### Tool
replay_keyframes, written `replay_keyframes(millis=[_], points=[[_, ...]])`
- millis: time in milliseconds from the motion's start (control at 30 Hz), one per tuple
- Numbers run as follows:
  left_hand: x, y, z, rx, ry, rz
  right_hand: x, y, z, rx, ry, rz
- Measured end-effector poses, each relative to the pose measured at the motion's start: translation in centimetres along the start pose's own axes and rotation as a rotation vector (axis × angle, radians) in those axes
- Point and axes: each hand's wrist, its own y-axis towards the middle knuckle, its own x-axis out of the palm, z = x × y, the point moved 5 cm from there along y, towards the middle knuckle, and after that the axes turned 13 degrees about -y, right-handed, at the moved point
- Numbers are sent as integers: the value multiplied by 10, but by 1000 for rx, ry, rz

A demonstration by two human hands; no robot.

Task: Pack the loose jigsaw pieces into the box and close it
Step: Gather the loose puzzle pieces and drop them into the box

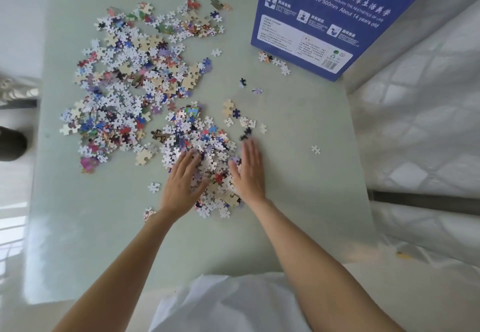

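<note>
Two hands, left (181, 183) and right (249, 173), lay flat with straight fingers flanking a small pile of pieces (207, 155) on the tabletop (298, 201), gripping nothing; box (324, 19) stood far ahead-right, nearer the right hand.

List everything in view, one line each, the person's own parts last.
jigsaw pieces: too many to count, white backs and mixed colours, spread over the table's left and centre
near pile: one, mixed colours, between the hands
stray piece: one, white, alone right of the hands
box: one, blue with white print, far right corner
table: one, pale green
left hand: fingers straight, on the pile's left side
right hand: fingers straight, on the pile's right side
</note>
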Motion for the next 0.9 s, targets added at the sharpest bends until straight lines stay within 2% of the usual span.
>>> replay_keyframes(millis=[100,200,267,333,400,467,533,700,800,900], points=[[-4,0,-1,2,-9,-1,-3,6,-38,-240,77,-97],[-10,6,3,-5,-26,36,-33,10,-19,-241,71,57],[-14,14,7,-29,-37,61,-51,13,28,-67,10,201],[-16,22,10,-50,3,94,-61,11,86,200,-53,278],[-17,30,9,-90,58,119,-58,8,128,457,-40,200],[-16,34,8,-123,95,118,-50,11,133,534,-21,143],[-14,35,5,-149,82,93,-40,26,103,404,-23,128],[-18,29,-1,-123,24,21,-2,52,-27,-197,-28,-107],[-21,24,-1,-73,31,-24,3,46,-58,-349,14,-222],[-20,16,-1,-66,107,-38,-10,39,-53,-496,-51,-259]])
